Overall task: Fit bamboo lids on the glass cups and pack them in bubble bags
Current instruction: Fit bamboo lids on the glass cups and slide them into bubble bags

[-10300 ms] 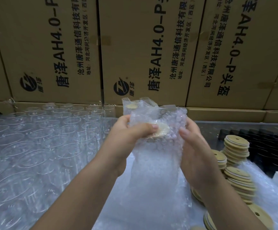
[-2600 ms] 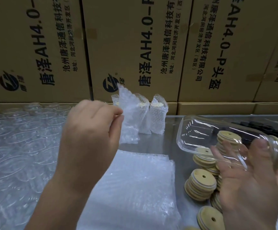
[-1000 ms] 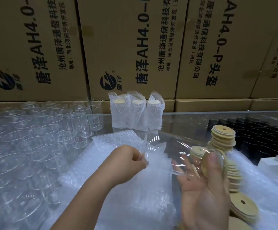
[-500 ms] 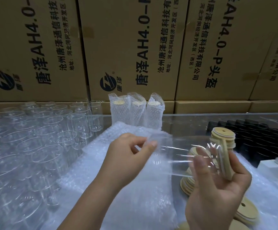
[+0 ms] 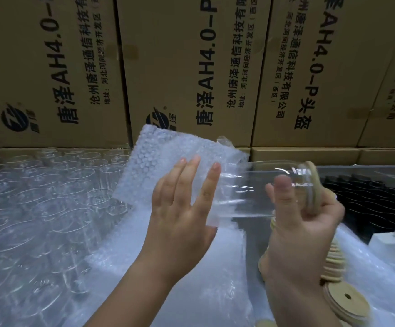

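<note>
I count two hands, the left hand (image 5: 180, 208) and the right hand (image 5: 302, 234). There is one tall clear glass cup (image 5: 257, 185) wearing one round bamboo lid (image 5: 314, 182), and one clear bubble-wrap bag (image 5: 158, 159) raised off the desk. Four big brown printed cardboard boxes (image 5: 180, 55) span 12 o'clock. One white plastic block (image 5: 387, 244) sits at 3 o'clock. The empty clear glasses (image 5: 50, 197) at 9 o'clock and the loose bamboo discs (image 5: 345, 300) at 5 o'clock overlap too much for me to count.

Clear glass cup (image 5: 257, 185) — tipped sideways, bamboo lid (image 5: 314, 182) on its right end — base at the raised bubble bag (image 5: 158, 156) mouth.
</note>
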